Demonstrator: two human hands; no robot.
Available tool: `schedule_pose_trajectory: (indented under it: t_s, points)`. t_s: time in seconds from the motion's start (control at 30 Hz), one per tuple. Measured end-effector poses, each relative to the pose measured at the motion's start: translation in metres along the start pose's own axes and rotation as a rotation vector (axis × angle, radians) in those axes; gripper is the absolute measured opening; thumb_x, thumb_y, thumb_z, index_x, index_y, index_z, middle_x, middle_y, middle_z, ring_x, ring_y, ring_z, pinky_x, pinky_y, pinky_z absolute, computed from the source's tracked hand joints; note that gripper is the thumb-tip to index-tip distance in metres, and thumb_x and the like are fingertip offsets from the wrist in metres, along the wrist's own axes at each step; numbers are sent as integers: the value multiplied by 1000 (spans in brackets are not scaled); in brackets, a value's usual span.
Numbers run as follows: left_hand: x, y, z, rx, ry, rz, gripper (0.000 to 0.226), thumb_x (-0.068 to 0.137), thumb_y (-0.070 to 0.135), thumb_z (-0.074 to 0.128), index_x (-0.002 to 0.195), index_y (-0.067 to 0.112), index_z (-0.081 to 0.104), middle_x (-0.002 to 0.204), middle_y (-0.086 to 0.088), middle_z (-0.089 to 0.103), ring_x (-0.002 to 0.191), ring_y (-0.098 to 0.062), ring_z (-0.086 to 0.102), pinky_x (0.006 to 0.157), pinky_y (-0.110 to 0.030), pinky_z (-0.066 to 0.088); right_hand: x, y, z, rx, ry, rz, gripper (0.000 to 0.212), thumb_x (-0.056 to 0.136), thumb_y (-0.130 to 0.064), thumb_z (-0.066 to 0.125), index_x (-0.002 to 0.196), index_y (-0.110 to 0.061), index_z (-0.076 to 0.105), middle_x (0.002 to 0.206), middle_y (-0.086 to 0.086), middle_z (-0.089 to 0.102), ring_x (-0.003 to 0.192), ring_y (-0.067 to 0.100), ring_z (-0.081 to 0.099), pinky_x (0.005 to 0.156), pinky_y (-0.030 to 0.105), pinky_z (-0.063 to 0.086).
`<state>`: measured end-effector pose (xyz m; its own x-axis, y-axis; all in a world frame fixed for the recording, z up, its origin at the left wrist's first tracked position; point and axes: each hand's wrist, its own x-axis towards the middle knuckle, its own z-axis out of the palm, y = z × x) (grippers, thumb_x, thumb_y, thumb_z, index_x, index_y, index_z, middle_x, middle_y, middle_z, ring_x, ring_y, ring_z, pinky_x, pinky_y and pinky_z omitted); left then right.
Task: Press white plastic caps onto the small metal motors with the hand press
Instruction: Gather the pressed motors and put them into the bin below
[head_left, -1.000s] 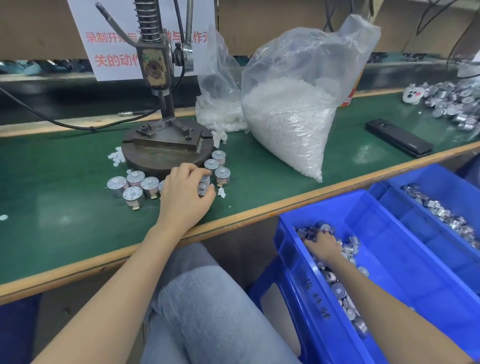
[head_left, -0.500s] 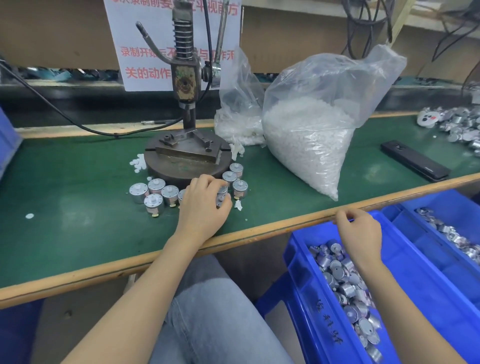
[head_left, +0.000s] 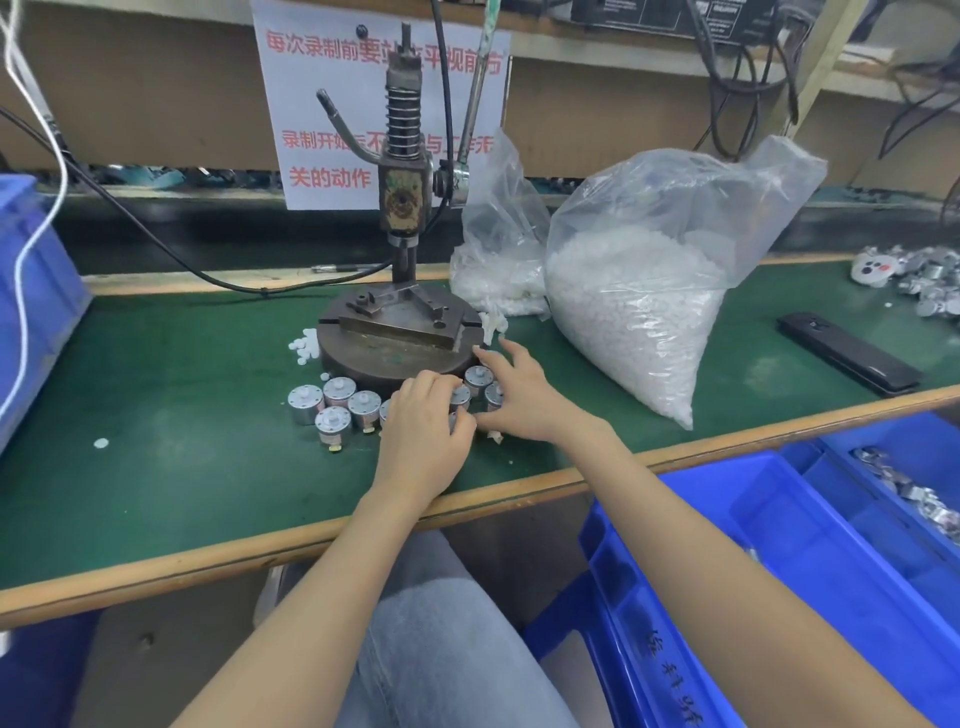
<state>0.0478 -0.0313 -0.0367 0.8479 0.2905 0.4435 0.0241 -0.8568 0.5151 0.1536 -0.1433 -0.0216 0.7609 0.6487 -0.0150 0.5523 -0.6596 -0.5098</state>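
Resting on the green desk (head_left: 182, 415) just in front of the hand press (head_left: 402, 208), the left hand (head_left: 423, 431) has its fingers curled down over some of the small metal motors (head_left: 337, 400), and it holds them against the desk surface. The right hand (head_left: 519, 395) lies just beside it, palm down, with the fingers spread and almost straight; they touch the motors at the right end of the group, and I cannot tell if something is under the palm. The other motors stand upright in a loose row along the front edge of the round base of the press, to the left of both hands. A few loose white plastic caps (head_left: 304, 351) lie at the left side of the base. Behind the right hand, 2 clear bags stand on the desk: a big bag (head_left: 634, 312) full of white caps and a smaller bag (head_left: 498, 260) beside the press. A blue bin (head_left: 779, 545) stands below the desk edge at the right.
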Motion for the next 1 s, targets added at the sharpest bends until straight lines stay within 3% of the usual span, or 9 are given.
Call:
schedule_pose_trajectory:
  t_s: [0.13, 0.27, 0.47, 0.67, 0.8, 1.0]
  points:
    - [1, -1, 1, 33, 62, -11, 28, 82, 12, 55, 108, 6, 62, 108, -5, 61, 101, -23, 51, 100, -32, 24, 12, 2, -6, -20, -46, -79, 88, 77, -32, 72, 148, -25, 20, 155, 8, 7, 143, 24, 6, 115, 38, 13]
    - [0, -2, 1, -40, 87, -42, 33, 82, 8, 55, 115, 6, 58, 115, -5, 59, 106, -21, 44, 101, -28, 23, 11, 3, 0, 112, 10, -96, 85, 76, -31, 75, 146, -24, 27, 152, 8, 11, 142, 22, 13, 113, 32, 18]
    - [1, -4, -1, -108, -26, -2, 54, 76, 18, 37, 129, 12, 47, 127, -2, 50, 114, -24, 45, 103, -29, 20, 4, 2, 13, 89, 135, -94, 81, 74, -33, 74, 142, -22, 33, 142, 11, 25, 133, 29, 24, 111, 38, 24]
    - [0, -5, 0, -149, -18, -4, 59, 75, 14, 41, 133, 13, 42, 130, -2, 46, 114, -23, 47, 102, -25, 16, -1, -1, 16, 70, 280, -141, 57, 67, -29, 79, 108, -5, 47, 110, 4, 30, 99, 21, 42, 88, 25, 39]
    - [0, -6, 1, -186, -4, -18, 57, 78, 4, 50, 134, 14, 41, 130, -2, 46, 112, -21, 51, 101, -26, 19, -1, -1, 22, -31, 302, -165, 59, 71, -34, 75, 117, -8, 50, 116, 7, 42, 110, 26, 40, 97, 29, 32]
    - [0, -6, 3, -183, -18, -4, 53, 79, 10, 47, 132, 14, 43, 123, -3, 50, 101, -20, 56, 98, -25, 19, -1, -4, 31, -56, 318, -132, 49, 75, -31, 66, 114, -7, 50, 117, 9, 43, 115, 29, 37, 97, 26, 25]
